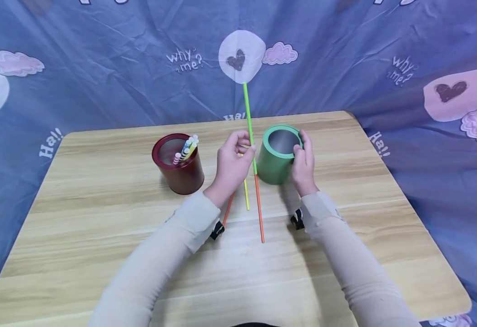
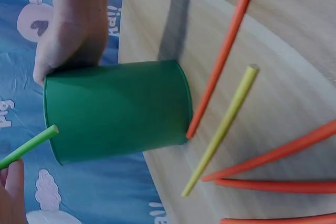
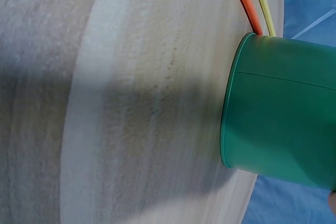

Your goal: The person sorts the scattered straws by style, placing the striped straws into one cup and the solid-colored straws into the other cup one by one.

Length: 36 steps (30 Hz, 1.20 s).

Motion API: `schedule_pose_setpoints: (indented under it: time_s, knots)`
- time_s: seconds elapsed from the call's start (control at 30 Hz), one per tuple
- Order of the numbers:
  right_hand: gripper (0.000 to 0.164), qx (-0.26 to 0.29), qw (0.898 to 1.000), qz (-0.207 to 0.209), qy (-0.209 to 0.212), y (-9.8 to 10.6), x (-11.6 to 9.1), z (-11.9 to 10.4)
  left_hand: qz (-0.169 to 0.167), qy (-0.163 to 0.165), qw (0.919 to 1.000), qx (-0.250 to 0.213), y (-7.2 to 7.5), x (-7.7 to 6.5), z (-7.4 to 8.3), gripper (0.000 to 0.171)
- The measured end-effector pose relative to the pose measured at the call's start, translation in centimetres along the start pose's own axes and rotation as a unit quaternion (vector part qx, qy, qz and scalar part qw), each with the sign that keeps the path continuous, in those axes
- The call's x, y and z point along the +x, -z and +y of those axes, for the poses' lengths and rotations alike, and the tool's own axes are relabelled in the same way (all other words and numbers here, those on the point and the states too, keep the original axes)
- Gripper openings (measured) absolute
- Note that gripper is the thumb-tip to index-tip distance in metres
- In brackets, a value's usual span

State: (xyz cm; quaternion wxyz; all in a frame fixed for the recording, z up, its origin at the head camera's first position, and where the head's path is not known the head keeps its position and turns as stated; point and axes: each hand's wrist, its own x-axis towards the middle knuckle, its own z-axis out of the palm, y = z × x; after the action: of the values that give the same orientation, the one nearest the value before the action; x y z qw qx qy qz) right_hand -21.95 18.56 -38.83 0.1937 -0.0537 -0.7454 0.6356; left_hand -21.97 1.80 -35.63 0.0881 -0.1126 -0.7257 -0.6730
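Note:
My left hand [image 1: 233, 161] pinches a thin green stick [image 1: 247, 109] between thumb and fingers, just left of a green can [image 1: 274, 169]. The stick slants upward in the head view, and its lower end overlaps the can's rim in the left wrist view [image 2: 32, 147]. My right hand [image 1: 304, 170] grips the can at the right side of its rim. This can stands upright on the table, its dark inside partly visible. A yellow stick [image 1: 246, 195] and several orange sticks [image 2: 226, 51] lie on the table in front of it, partly hidden by my left arm.
A dark red can [image 1: 185, 177] stands to the left, holding several patterned sticks [image 1: 187, 147]. The wooden table [image 1: 99, 218] has rounded corners. Behind it hangs a blue printed cloth [image 1: 132, 86].

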Motion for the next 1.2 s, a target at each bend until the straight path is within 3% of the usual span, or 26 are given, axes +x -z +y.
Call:
schedule_pose_setpoints:
  time_s: [0.43, 0.83, 1.2]
  knots:
    - [0.051, -0.009, 1.000, 0.014, 0.020, 0.2, 0.1, 0.1, 0.001, -0.071, 0.9973, -0.020, -2.2, 1.7, 1.8, 0.022]
    - [0.049, 0.000, 0.999, 0.014, 0.037, 0.0, 0.0, 0.0, 0.001, -0.095, 0.9955, 0.004, -3.7, 2.5, 1.8, 0.018]
    - [0.049, -0.008, 1.000, 0.004, 0.027, 0.2, -0.1, -0.1, -0.002, -0.079, 0.9957, 0.049, -5.1, 1.7, 0.5, 0.022]
